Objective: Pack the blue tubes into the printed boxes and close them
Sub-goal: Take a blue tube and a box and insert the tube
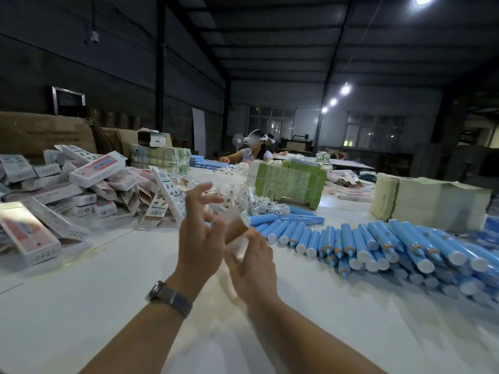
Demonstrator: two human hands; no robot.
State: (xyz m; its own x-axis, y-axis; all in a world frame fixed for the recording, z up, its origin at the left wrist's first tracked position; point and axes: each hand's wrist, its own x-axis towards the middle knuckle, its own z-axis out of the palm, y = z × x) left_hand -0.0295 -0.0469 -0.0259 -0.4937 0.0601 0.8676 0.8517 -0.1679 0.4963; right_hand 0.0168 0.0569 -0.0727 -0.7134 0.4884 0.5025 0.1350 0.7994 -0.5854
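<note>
Packed boxes (94, 168): I see a loose heap of printed boxes at the table's far left, lying at all angles, one blurred box nearest the left edge.
Table (108, 306): white top, bare in front of me.
Wristwatch (168, 298): dark band on my left wrist.
Left hand (198, 238): raised above the table, fingers spread and curled, thumb side toward the box; whether they touch it I cannot tell through the blur.
Box in hand (236, 229): small, blurred, its brown inner flap showing, held between my two hands.
Right hand (253, 268): just below and right of the box, fingers together, their tips against its lower end.
Clear packets (243, 197): a glinting pile beyond my hands.
Green cartons (289, 184): bundled stack at centre, further back.
Blue tubes (378, 244): many lying in rows and layers at right, white caps toward me, well apart from the box.
Flat stacks (432, 203): pale bundled sheets behind the tubes.
Other person (253, 149): seated at the far end, wearing a headset.
</note>
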